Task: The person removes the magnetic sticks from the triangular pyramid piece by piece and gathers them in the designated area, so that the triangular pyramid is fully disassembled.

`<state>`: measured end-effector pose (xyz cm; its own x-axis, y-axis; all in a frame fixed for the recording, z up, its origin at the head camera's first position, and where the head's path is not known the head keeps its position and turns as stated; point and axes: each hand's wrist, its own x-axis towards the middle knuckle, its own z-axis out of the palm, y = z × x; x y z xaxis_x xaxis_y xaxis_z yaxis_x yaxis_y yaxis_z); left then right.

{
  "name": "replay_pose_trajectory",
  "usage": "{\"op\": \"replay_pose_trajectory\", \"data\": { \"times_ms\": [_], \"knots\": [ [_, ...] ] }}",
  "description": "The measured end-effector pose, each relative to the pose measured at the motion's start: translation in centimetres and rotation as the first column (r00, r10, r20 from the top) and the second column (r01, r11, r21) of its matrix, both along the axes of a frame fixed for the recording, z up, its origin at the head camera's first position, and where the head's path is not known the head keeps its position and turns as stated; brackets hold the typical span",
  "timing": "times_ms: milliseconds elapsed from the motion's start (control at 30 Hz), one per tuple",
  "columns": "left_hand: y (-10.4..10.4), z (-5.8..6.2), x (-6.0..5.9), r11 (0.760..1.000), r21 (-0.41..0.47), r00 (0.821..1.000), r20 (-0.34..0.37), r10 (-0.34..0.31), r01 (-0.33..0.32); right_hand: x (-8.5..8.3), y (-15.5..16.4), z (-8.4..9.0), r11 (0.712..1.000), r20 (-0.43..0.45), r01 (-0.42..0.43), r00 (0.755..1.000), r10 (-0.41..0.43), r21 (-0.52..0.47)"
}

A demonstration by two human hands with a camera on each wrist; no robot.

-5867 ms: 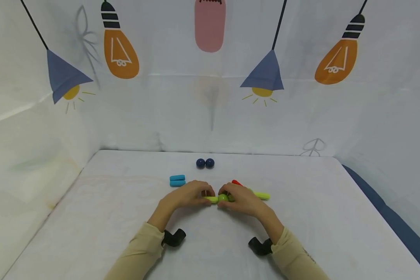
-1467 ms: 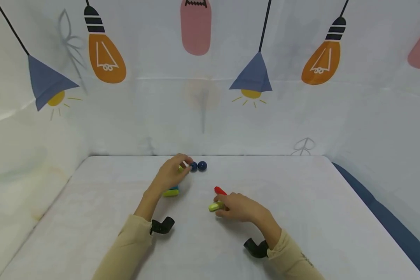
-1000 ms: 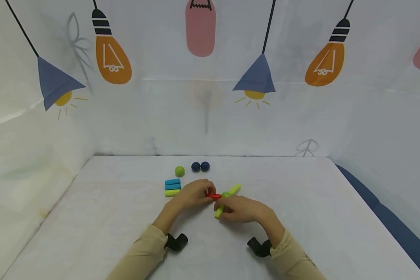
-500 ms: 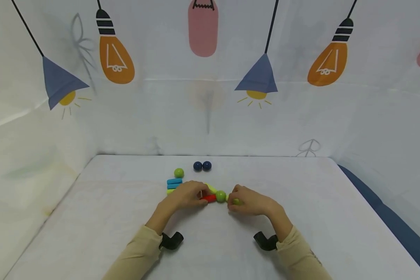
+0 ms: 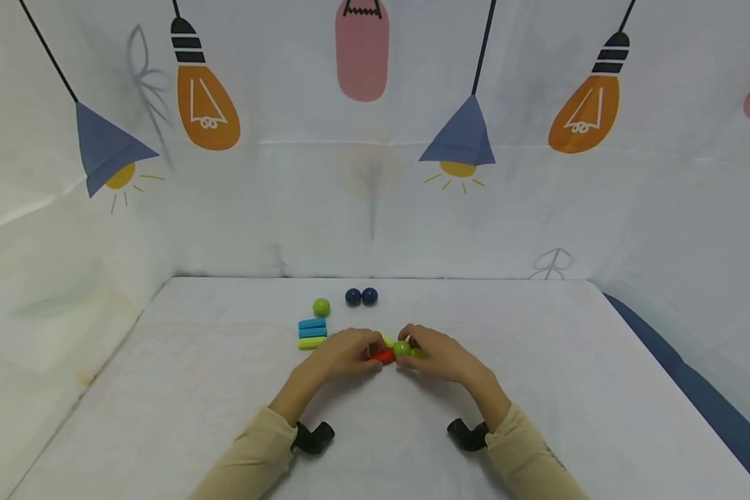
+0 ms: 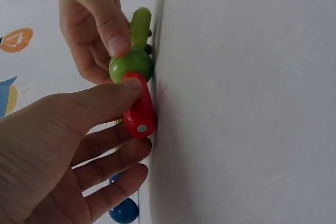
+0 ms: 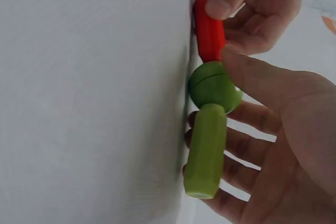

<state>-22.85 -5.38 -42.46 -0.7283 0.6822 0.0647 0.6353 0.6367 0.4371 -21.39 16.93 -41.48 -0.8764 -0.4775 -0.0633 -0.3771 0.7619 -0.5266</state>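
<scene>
Low at the table's middle, my left hand [image 5: 346, 353] pinches a red magnetic stick [image 6: 140, 108], thumb on top and fingers below. The stick's inner end meets a green ball [image 7: 212, 86]. My right hand [image 5: 437, 354] holds this ball between thumb and fingers, with the thumb tip close to the red stick. From the ball's other side a yellow-green stick [image 7: 205, 153] runs along the right palm. Another yellow-green stick [image 5: 387, 340] shows behind the red one, partly hidden by the left hand.
Left of the hands lie two blue sticks [image 5: 312, 332] and a yellow-green stick [image 5: 312, 343], side by side. Behind them sit a loose green ball [image 5: 321, 307] and two navy balls [image 5: 361, 297]. A printed cloth wall [image 5: 375, 208] stands behind the white table [image 5: 375, 430].
A green ball and a yellow-green stick have come to lie by the blue sticks. The left hand came back from there to the red stick; the right hand moved left onto the joined ball.
</scene>
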Motion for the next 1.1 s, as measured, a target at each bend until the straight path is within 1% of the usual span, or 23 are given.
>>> {"op": "replay_pose_trajectory", "data": {
  "times_ms": [167, 300, 433, 700, 833, 933, 1000, 1100],
  "knots": [
    [0.4, -0.1, 0.3, 1.000, -0.003, 1.000, 0.004, 0.001, -0.001, -0.3, 0.2, -0.5, 1.000, -0.015, 0.005, 1.000, -0.006, -0.016],
    [0.4, -0.1, 0.3, 1.000, 0.000, 1.000, 0.000, 0.002, -0.002, -0.5, 0.6, -0.9, 0.999, -0.023, -0.020, 1.000, 0.019, -0.039],
    [0.3, -0.1, 0.3, 1.000, -0.002, 1.000, -0.003, -0.013, 0.013, -0.5, 0.7, -0.9, 0.998, -0.031, -0.049, 0.998, 0.047, -0.045],
    [0.3, 0.3, 0.2, 0.999, 0.002, 0.999, 0.011, -0.048, 0.048, -0.5, 0.6, -0.9, 0.997, 0.004, -0.066, 0.998, 0.066, -0.047],
    [0.3, 0.6, 0.3, 0.999, -0.006, 0.999, 0.011, -0.054, 0.054, -0.6, 0.5, -1.2, 0.996, 0.006, -0.075, 0.997, 0.075, -0.046],
    [0.2, 1.0, 0.4, 0.997, -0.040, 0.998, 0.027, -0.060, 0.061, -0.7, 0.4, -1.3, 0.995, 0.017, -0.081, 0.997, 0.081, -0.050],
    [-0.2, 1.3, 0.5, 0.995, -0.067, 0.997, 0.045, -0.068, 0.071, -0.8, 0.4, -1.4, 0.995, 0.030, -0.081, 0.996, 0.083, -0.058],
    [-1.2, 1.9, 0.4, 0.994, -0.085, 0.996, 0.061, -0.071, 0.076, -0.8, 0.5, -1.4, 0.995, 0.052, -0.077, 0.995, 0.081, -0.070]
  ]
}}
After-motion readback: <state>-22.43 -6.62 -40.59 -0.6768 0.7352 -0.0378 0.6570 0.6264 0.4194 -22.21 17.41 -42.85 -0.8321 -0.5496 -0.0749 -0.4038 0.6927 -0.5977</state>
